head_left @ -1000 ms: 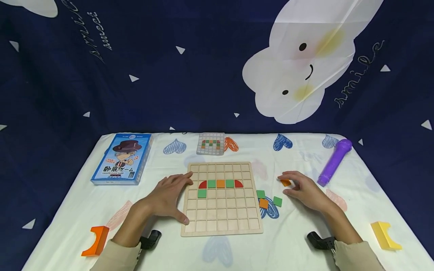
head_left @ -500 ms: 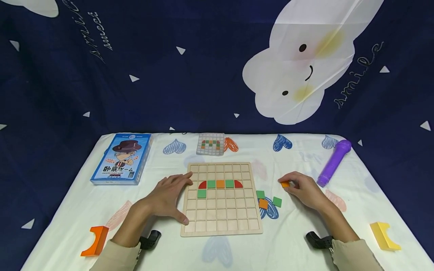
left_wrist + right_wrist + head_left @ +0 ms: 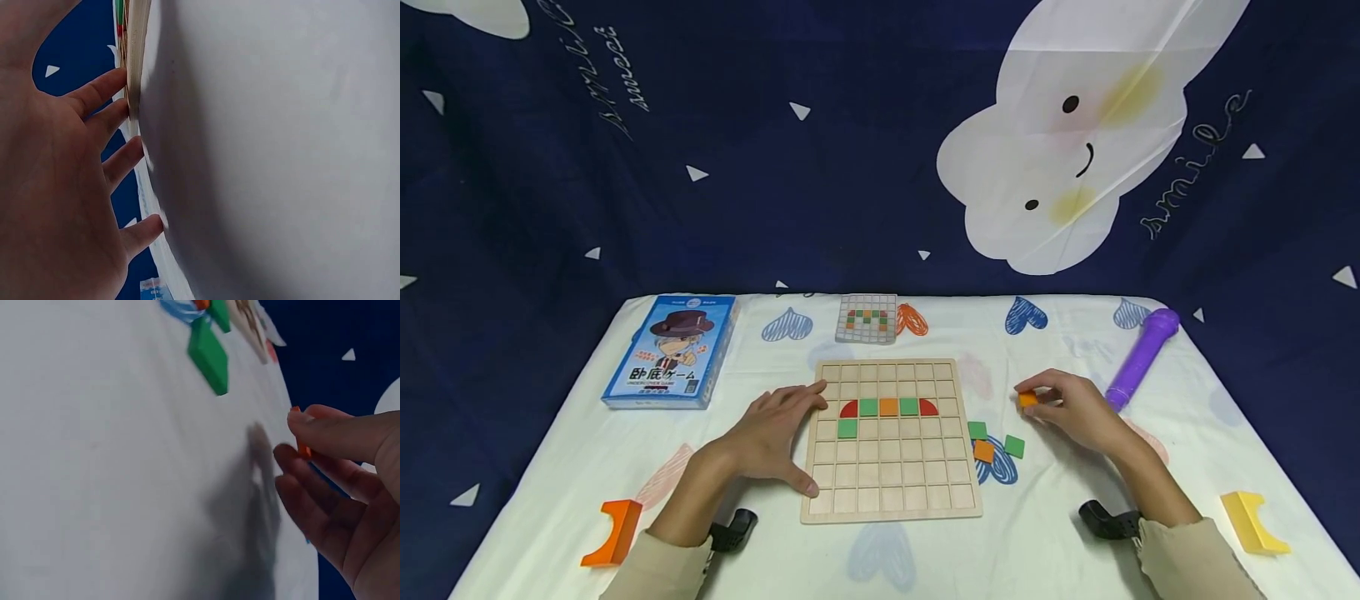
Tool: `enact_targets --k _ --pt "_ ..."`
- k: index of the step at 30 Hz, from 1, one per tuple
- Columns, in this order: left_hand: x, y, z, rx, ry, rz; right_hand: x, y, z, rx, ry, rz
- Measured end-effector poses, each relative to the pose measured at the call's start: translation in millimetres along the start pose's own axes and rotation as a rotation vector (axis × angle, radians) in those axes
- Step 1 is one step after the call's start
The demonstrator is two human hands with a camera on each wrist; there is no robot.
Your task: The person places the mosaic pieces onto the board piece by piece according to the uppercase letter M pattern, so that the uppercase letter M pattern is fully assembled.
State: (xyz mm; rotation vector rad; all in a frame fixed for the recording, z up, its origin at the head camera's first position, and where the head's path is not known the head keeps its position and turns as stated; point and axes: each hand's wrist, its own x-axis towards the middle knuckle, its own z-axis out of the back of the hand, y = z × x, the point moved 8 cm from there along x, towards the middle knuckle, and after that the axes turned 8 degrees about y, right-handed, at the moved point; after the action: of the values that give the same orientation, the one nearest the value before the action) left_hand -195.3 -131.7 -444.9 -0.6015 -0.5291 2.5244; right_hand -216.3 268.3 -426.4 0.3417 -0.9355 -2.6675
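Observation:
In the head view a wooden grid board (image 3: 891, 487) lies in the middle of the table. A top row of tiles sits in it: a red quarter-round (image 3: 848, 408), green, orange, green and another red quarter-round, with one green tile (image 3: 847, 428) under the left end. My left hand (image 3: 775, 437) rests with spread fingers and thumb along the board's left edge; the left wrist view shows its fingertips at the wooden side (image 3: 136, 62). My right hand (image 3: 1075, 412) pinches an orange square tile (image 3: 1027, 400) between thumb and fingers, raised over the cloth in the right wrist view.
Two green tiles (image 3: 1014, 447) and an orange tile (image 3: 983, 451) lie right of the board. Behind it is a pattern card (image 3: 866, 319). A blue game box (image 3: 670, 354), a purple microphone-shaped toy (image 3: 1142, 358), an orange block (image 3: 613, 533) and a yellow block (image 3: 1253, 522) stand around.
My right hand has closed its fingertips on the orange tile and raised it slightly, showing more of its face. The left hand and board have stayed put.

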Motion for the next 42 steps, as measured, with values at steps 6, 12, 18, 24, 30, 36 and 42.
enact_targets --k 6,12,18,24,30,36,42 --pt "-1.2 0.5 -0.3 -0.002 -0.001 0.003 4.6 15.1 5.3 0.032 -0.042 0.075" --pt "-0.3 -0.5 0.4 0.007 -0.005 0.008 9.0 29.7 -1.8 0.065 -0.059 0.145" --pt "-0.8 -0.3 0.0 0.012 -0.005 0.011 16.8 39.3 -20.7 0.1 0.002 0.112" --pt "-0.8 0.3 -0.5 0.022 -0.005 0.017 23.4 55.8 -41.8 0.119 0.078 0.175" --pt "0.9 -1.6 -1.2 0.024 -0.008 0.02 28.6 75.5 -53.4 0.12 0.121 0.206" --pt "0.9 -2.1 -1.3 0.033 -0.004 0.024 33.1 96.3 -67.0 0.13 0.159 0.254" --pt "0.7 -1.3 -1.0 0.033 0.002 0.032 38.3 118.1 -85.8 0.179 0.199 0.324"
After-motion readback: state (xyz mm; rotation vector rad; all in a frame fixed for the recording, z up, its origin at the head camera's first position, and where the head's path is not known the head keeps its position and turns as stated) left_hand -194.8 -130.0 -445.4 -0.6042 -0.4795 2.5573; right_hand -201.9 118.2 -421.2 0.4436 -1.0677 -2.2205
